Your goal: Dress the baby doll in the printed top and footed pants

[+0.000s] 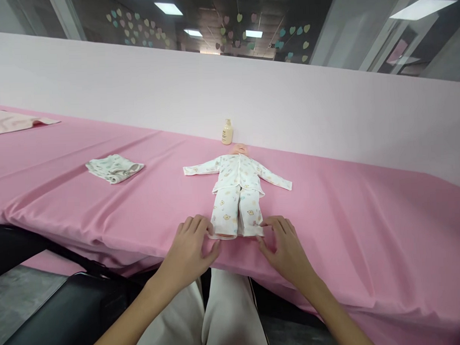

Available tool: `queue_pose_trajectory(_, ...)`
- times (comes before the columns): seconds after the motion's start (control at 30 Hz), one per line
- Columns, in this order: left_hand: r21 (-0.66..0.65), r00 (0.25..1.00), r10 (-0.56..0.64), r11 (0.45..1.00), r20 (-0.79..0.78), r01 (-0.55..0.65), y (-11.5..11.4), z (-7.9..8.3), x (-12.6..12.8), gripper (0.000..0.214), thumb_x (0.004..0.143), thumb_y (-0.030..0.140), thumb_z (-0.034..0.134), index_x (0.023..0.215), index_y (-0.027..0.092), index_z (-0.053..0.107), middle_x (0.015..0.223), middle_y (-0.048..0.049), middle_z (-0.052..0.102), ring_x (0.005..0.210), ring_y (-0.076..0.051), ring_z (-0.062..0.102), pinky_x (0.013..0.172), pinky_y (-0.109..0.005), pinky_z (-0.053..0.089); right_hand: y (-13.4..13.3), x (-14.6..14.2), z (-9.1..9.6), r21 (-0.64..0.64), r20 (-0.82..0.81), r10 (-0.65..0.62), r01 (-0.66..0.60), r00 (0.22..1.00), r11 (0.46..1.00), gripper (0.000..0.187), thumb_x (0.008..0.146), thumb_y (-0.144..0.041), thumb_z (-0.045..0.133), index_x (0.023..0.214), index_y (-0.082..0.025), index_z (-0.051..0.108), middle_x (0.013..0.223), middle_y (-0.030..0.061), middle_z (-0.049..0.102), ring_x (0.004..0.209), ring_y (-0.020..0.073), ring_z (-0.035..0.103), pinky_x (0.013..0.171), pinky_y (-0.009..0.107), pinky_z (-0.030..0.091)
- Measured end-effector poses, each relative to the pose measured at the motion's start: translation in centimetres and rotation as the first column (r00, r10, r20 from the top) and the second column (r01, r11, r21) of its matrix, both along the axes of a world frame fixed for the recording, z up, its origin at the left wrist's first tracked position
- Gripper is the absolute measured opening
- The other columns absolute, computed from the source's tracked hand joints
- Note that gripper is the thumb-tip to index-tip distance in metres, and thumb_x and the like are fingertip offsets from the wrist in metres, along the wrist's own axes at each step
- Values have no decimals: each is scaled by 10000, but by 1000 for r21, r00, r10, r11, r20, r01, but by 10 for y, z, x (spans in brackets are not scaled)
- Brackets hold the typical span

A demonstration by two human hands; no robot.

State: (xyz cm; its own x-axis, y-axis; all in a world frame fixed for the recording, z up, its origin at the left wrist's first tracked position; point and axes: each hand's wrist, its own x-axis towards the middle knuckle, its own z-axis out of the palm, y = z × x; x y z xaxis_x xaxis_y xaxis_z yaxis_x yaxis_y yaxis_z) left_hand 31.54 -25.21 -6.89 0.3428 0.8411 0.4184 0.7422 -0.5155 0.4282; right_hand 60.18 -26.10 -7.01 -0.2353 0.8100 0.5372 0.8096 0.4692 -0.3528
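A baby doll [240, 149] lies on its back on the pink cloth, its head toward the wall. It wears a white patterned long-sleeved top [238, 171], with both sleeves spread out, and matching baby trousers [226, 213] whose legs point toward me. My left hand [191, 244] is at the left leg's hem, fingertips at its outer corner and thumb just below, apart from each other. At the right hem, my right hand [285, 243] has its index finger and thumb on either side of the corner with a gap between them. The doll's feet are hidden.
Behind the doll's head a cream pump bottle [227, 133] stands against the white wall [288, 105]. A folded patterned cloth [114, 168] lies to the left, with a pale pink garment [13, 121] farther off. A black chair [69, 314] is below the table's front edge.
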Motion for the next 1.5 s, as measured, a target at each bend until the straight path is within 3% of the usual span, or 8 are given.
queue_pose_trajectory(0.17,94,987,-141,985,-74,148,17,2,37,171,985,333,628,1112,248,551,1202,-90,639,1110,-303,546,917,-463,420,-3,15,-10,-99,-2,-30,29,1000,995,231,951,-250,694,1153,-264,582,1143,72,670,1041,290,629,923,483,506)
queue_pose_trajectory(0.37,137,947,-137,974,-290,182,42,3,64,121,925,234,641,1035,233,590,1116,-102,626,1066,-316,532,923,-493,414,-1,9,-17,-62,45,-66,69,997,996,106,996,-307,657,962,-250,575,967,53,664,887,264,612,823,447,493)
queue_pose_trajectory(0.63,141,956,-178,967,-233,214,34,4,61,89,929,156,565,973,233,574,1075,-78,642,1029,-282,545,923,-478,408,-10,14,-7,-64,31,-26,28,999,998,196,983,-181,593,834,-249,485,810,7,603,768,216,567,813,417,469)
queue_pose_trajectory(0.87,135,968,-165,972,-188,192,22,4,65,77,907,179,586,945,231,543,1031,-70,638,992,-275,542,883,-467,427,-23,19,9,73,109,-62,54,992,996,193,940,-161,598,810,-249,487,809,14,585,779,220,559,849,426,447)
queue_pose_trajectory(1.03,111,961,-203,968,-190,226,14,0,60,127,874,124,593,936,226,548,1090,-81,633,1044,-283,538,899,-462,433,-24,23,0,-2,166,-23,23,986,1000,195,894,-100,594,818,-246,490,842,14,616,789,216,572,865,426,457)
queue_pose_trajectory(1.2,5,947,-318,948,-56,318,13,17,38,36,970,249,603,969,235,569,1107,-47,648,1040,-242,564,928,-444,431,-23,32,7,-85,124,-18,28,992,996,119,965,-179,585,883,-249,536,873,15,639,819,219,603,879,438,474)
queue_pose_trajectory(1.33,-17,955,-290,956,62,292,42,37,21,156,1047,375,533,971,245,574,1015,-21,673,939,-218,588,910,-437,440,-6,35,32,-176,31,-55,59,998,983,79,1023,-277,535,950,-265,563,912,29,657,810,220,609,754,391,494)
queue_pose_trajectory(1.5,43,971,-212,977,111,209,111,52,15,157,1042,371,509,973,247,574,987,-31,696,887,-233,601,856,-432,476,47,27,61,-223,-45,-34,23,998,975,131,1041,-376,534,983,-272,590,883,15,665,743,196,594,666,346,486)
